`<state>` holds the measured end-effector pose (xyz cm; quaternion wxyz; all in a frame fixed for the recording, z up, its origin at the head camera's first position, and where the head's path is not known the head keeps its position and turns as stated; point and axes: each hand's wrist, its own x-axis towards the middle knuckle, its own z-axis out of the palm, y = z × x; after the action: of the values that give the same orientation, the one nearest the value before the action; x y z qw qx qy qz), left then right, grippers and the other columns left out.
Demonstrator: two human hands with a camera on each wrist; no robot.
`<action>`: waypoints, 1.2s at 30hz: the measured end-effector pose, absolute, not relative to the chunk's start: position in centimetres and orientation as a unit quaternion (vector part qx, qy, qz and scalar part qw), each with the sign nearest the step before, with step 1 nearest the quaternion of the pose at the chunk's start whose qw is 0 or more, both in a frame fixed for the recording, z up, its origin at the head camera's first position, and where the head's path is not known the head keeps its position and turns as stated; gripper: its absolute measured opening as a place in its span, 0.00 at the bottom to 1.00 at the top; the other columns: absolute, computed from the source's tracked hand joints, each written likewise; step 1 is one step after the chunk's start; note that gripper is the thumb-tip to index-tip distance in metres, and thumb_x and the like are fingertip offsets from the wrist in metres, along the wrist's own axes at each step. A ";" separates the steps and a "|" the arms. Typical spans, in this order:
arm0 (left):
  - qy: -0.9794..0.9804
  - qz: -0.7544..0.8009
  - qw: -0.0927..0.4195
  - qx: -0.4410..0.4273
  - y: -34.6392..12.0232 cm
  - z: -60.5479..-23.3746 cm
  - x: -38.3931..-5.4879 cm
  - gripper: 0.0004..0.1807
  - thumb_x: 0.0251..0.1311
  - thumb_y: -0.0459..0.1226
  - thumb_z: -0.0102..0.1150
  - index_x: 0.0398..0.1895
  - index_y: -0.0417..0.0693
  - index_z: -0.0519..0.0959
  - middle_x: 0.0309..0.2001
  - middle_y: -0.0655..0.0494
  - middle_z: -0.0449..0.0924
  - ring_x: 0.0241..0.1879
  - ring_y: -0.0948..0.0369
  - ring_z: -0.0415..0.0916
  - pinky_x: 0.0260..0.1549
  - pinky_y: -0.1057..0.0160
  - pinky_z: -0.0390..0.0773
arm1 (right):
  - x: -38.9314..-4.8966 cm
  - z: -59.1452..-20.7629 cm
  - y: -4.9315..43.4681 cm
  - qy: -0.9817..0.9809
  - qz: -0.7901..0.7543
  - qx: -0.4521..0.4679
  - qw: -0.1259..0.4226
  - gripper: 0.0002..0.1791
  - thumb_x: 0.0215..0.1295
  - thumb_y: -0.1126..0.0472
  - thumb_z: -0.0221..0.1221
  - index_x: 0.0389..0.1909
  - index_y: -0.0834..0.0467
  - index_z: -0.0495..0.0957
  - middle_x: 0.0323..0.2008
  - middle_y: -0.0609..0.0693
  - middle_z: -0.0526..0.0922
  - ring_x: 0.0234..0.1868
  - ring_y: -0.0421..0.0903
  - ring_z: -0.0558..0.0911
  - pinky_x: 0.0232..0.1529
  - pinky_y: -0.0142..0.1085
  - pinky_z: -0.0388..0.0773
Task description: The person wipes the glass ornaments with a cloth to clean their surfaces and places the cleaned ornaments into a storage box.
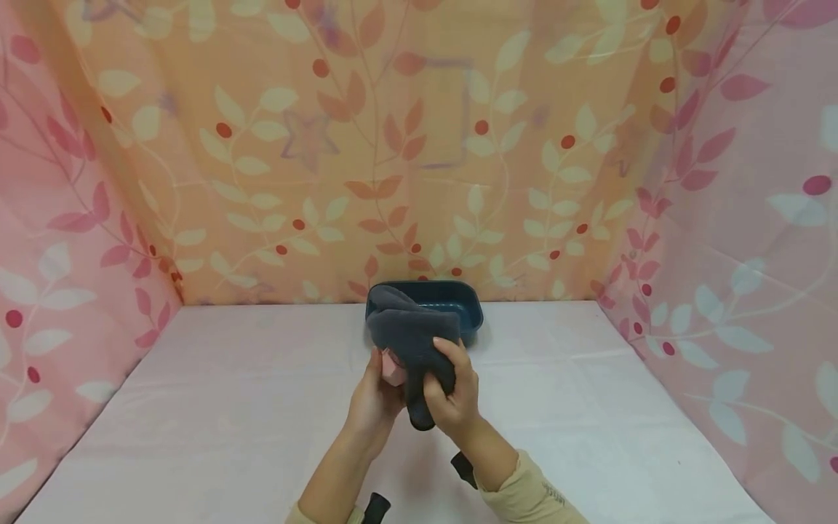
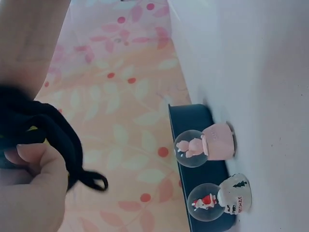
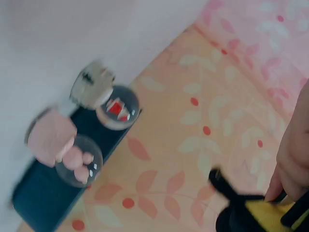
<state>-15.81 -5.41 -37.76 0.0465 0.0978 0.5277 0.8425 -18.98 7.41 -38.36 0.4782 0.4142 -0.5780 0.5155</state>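
Observation:
In the head view my right hand grips a dark grey, soft fabric item, bunched and folded. My left hand holds its near left side, thumb raised; in the left wrist view that thumb curls against black cloth ending in a small loop. The right wrist view shows a yellow patch on the fabric. Two snow globes stand before a dark blue tray: one with a pink base, one with a white Christmas base. In the head view the fabric and hands hide most of them.
The white tabletop spreads around the hands. Behind it hangs an orange leaf-patterned curtain, with pink patterned sheets at both sides. Black strap ends hang near the forearms.

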 end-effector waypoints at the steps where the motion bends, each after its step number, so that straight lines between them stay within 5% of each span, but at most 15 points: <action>1: 0.527 0.842 0.051 0.103 -5.5 -37.7 -15.8 0.34 0.72 0.61 0.23 0.61 0.49 0.68 0.47 0.58 0.75 0.45 0.59 0.71 0.44 0.59 0.68 | -18.8 -38.4 7.5 -0.579 0.544 0.401 0.457 0.20 0.61 0.69 0.49 0.55 0.63 0.69 0.47 0.59 0.75 0.41 0.50 0.74 0.43 0.37 0.72; 7: 0.522 0.841 0.071 0.121 -5.5 -37.7 -15.7 0.35 0.73 0.60 0.19 0.63 0.46 0.64 0.47 0.56 0.74 0.44 0.58 0.70 0.41 0.59 0.68 | -18.2 -38.7 7.7 -0.574 0.648 0.340 0.368 0.27 0.58 0.73 0.44 0.60 0.62 0.65 0.54 0.45 0.70 0.48 0.42 0.71 0.45 0.31 0.71; 12: 0.523 0.839 0.076 0.132 -5.4 -37.6 -15.6 0.38 0.74 0.58 0.17 0.70 0.38 0.56 0.56 0.53 0.71 0.49 0.58 0.70 0.45 0.59 0.68 | -18.0 -38.8 7.5 -0.567 0.690 0.296 0.339 0.23 0.62 0.70 0.42 0.59 0.71 0.61 0.54 0.47 0.70 0.49 0.43 0.71 0.45 0.31 0.73; 19: 0.547 0.823 0.069 0.138 -5.4 -37.9 -15.9 0.40 0.73 0.59 0.17 0.72 0.37 0.52 0.61 0.46 0.65 0.52 0.56 0.68 0.47 0.58 0.68 | -18.1 -39.1 7.5 -0.574 0.709 0.262 0.314 0.23 0.66 0.72 0.40 0.61 0.61 0.65 0.55 0.48 0.69 0.51 0.44 0.71 0.48 0.31 0.72; 24: 0.564 0.812 0.073 0.131 -5.6 -38.0 -16.1 0.40 0.73 0.60 0.19 0.70 0.36 0.53 0.54 0.47 0.66 0.46 0.56 0.68 0.44 0.60 0.68 | -18.1 -39.1 7.8 -0.606 0.713 0.208 0.284 0.21 0.64 0.71 0.42 0.59 0.70 0.64 0.54 0.53 0.71 0.51 0.47 0.71 0.48 0.33 0.72; 29: 0.590 0.799 0.055 0.102 -5.8 -37.9 -16.2 0.36 0.74 0.58 0.23 0.61 0.34 0.62 0.39 0.51 0.70 0.36 0.57 0.70 0.39 0.61 0.70 | -18.4 -38.3 8.7 -0.608 0.744 0.150 0.233 0.22 0.64 0.71 0.43 0.60 0.67 0.66 0.54 0.57 0.69 0.47 0.48 0.74 0.42 0.33 0.75; 36: 0.621 0.781 -0.002 0.067 -5.6 -37.6 -16.2 0.33 0.74 0.56 0.35 0.54 0.32 0.68 0.32 0.54 0.73 0.31 0.60 0.72 0.36 0.64 0.74 | -17.9 -37.0 8.8 -0.610 0.662 0.251 0.356 0.22 0.61 0.75 0.44 0.57 0.69 0.66 0.50 0.58 0.71 0.41 0.45 0.74 0.39 0.30 0.74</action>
<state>-16.23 -5.62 -37.62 -0.0017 0.0667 0.6214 0.7807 -17.93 8.82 -37.05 0.3564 0.2513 -0.6100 0.6616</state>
